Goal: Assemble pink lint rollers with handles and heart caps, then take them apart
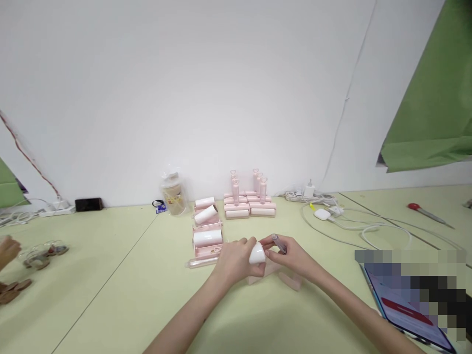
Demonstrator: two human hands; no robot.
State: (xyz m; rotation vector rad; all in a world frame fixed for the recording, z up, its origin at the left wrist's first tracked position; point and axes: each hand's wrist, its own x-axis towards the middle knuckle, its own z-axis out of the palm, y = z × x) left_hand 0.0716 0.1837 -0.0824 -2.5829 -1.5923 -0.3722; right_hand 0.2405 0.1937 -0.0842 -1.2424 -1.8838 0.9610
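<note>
Gripping a white roll (257, 254) from its near side, the left hand (234, 260) has its fingers curled around it; the right hand (291, 255) meets the roll from the other side, fingers pinched narrow on a clear handle (279, 243) that angles up and away; both hands sit above the table (121, 295) at centre, with a pink part (291, 280) lying just beneath them; pink trays (207, 231) holding white rolls stand just behind the left hand; stacked pink rollers (249, 205) stand further back near the wall; a tablet (401, 307) lies to the right; another person's hand (7, 250) shows at the left edge.
</note>
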